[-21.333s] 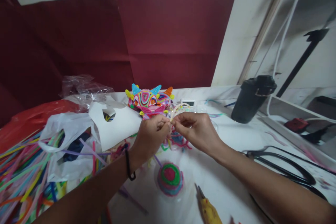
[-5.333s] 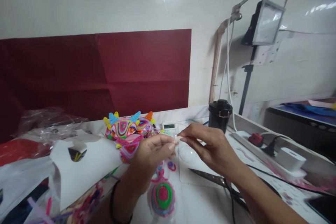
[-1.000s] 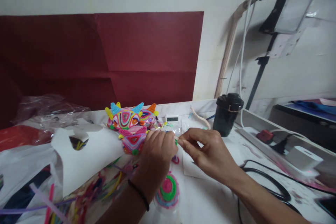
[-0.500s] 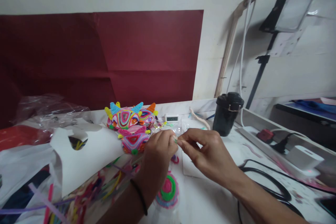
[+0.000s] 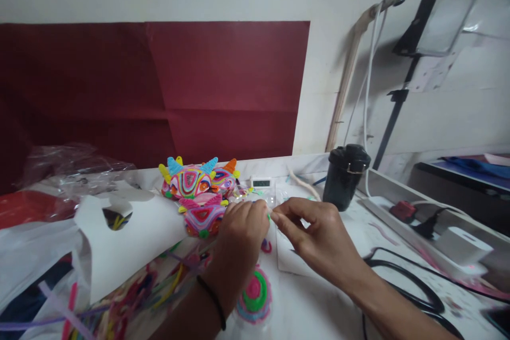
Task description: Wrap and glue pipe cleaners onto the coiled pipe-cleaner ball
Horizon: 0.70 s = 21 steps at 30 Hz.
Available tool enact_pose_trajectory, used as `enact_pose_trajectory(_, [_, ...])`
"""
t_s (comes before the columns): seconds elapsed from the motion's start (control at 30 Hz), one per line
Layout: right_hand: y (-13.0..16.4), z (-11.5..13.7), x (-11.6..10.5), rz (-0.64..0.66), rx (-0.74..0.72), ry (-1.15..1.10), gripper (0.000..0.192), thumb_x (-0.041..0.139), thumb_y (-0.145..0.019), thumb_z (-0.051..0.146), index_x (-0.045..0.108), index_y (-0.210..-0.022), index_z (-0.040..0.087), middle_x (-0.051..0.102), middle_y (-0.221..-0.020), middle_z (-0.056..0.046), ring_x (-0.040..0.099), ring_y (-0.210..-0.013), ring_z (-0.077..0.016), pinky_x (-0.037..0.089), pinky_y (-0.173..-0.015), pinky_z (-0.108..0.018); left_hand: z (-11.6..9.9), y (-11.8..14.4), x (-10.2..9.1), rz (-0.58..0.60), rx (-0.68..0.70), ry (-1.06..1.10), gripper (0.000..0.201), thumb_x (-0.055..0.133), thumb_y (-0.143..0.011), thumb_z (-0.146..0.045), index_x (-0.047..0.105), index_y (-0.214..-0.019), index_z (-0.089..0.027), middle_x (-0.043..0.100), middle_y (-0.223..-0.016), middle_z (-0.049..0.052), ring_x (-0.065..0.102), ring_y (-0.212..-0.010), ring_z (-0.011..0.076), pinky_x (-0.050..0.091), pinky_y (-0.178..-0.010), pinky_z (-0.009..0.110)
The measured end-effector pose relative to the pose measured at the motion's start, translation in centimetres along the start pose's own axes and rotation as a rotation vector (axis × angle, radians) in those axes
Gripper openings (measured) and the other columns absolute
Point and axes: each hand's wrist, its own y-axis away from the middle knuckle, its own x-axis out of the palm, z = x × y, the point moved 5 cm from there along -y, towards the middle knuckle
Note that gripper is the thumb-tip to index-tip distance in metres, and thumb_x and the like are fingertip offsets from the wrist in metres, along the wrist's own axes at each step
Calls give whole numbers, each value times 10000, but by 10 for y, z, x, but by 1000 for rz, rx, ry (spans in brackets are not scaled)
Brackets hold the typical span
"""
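My left hand [image 5: 246,228] is closed, its fingers curled and its back toward me. Beside it my right hand [image 5: 319,234] pinches with thumb and forefinger, the tips meeting those of the left. A tiny green bit [image 5: 269,217] shows between the fingertips; its kind is too small to make out. Below the hands lies a round coiled piece [image 5: 255,297] in pink, green and blue. Behind the left hand sit colorful fuzzy animal-head figures [image 5: 202,218] with horns and ears. A small pink and purple piece [image 5: 266,246] is partly hidden by the left hand.
Bundled pipe cleaners [image 5: 135,297] and a cut white sheet [image 5: 131,244] lie at left. A black lidded cup [image 5: 346,176], a small digital display [image 5: 261,183] and a white sheet stand or lie behind. A power strip [image 5: 382,204] and black cable [image 5: 418,276] are at right.
The hands stay fingertip to fingertip, with only a slight shift; the right fingertips sit a little farther from the left. The whole view has moved slightly.
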Motion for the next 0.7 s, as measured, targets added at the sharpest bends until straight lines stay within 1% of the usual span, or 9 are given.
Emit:
enact_pose_trajectory(0.13, [3, 2, 2, -1, -20, 5, 215, 548, -856, 196, 657, -674, 163, 613, -581, -10, 524, -531, -127, 373, -504, -239, -6, 2, -2, -22, 94, -105, 221, 392, -895, -91, 554, -770, -175, 641, -627, 39, 614, -577, 201, 481, -583, 325])
enact_pose_trajectory(0.2, [4, 3, 3, 2, -21, -7, 209, 552, -853, 199, 662, -679, 160, 609, -580, -10, 521, -533, -129, 368, -498, -239, -5, 0, -3, -24, 107, -113, 231, 389, -896, -89, 559, -763, -171, 640, -620, 41, 614, -575, 202, 478, -585, 328])
enact_pose_trajectory(0.27, [5, 2, 2, 14, -1, -26, 205, 563, -850, 213, 666, -680, 160, 601, -576, -6, 511, -531, -127, 360, -486, -237, 0, -3, -7, -44, 87, -77, 243, 394, -895, -86, 573, -754, -171, 655, -629, 41, 630, -597, 197, 485, -606, 318])
enact_pose_trajectory(0.3, [4, 1, 2, 20, 17, -40, 207, 569, -850, 224, 667, -677, 161, 595, -568, -2, 502, -524, -124, 355, -478, -234, 3, -5, -9, -53, 50, -33, 241, 402, -893, -86, 585, -761, -171, 669, -646, 39, 643, -620, 191, 491, -621, 307])
enact_pose_trajectory(0.37, [2, -2, 1, 26, 64, -81, 220, 580, -851, 251, 662, -666, 164, 578, -546, 9, 483, -510, -117, 346, -465, -228, 13, -9, -11, -48, -81, 102, 223, 429, -883, -90, 612, -788, -174, 706, -708, 31, 669, -682, 175, 504, -651, 277])
enact_pose_trajectory(0.43, [0, -5, -2, 20, 106, -122, 238, 593, -849, 278, 652, -647, 165, 560, -528, 19, 470, -502, -111, 344, -462, -222, 21, -11, -11, 7, -223, 246, 200, 458, -866, -91, 639, -844, -174, 737, -791, 24, 687, -746, 164, 516, -682, 256])
enact_pose_trajectory(0.5, [-2, -8, -3, 7, 128, -150, 244, 606, -842, 294, 649, -639, 165, 563, -534, 20, 477, -512, -110, 351, -472, -220, 22, -12, -11, 48, -273, 338, 197, 480, -851, -92, 656, -901, -162, 751, -850, 30, 695, -787, 165, 524, -714, 256])
enact_pose_trajectory(0.57, [-3, -8, -4, 3, 133, -165, 247, 610, -838, 303, 652, -638, 164, 572, -546, 19, 485, -523, -111, 357, -485, -222, 19, -12, -13, 45, -226, 371, 192, 496, -852, -106, 662, -941, -142, 754, -887, 50, 697, -827, 173, 523, -755, 266])
enact_pose_trajectory(0.7, [-3, -10, -3, 25, 160, -177, 240, 613, -834, 312, 665, -652, 165, 577, -553, 17, 490, -533, -115, 359, -495, -227, 11, -10, -15, 37, -64, 353, 187, 477, -899, -133, 660, -875, -160, 746, -836, 38, 690, -796, 166, 515, -737, 263])
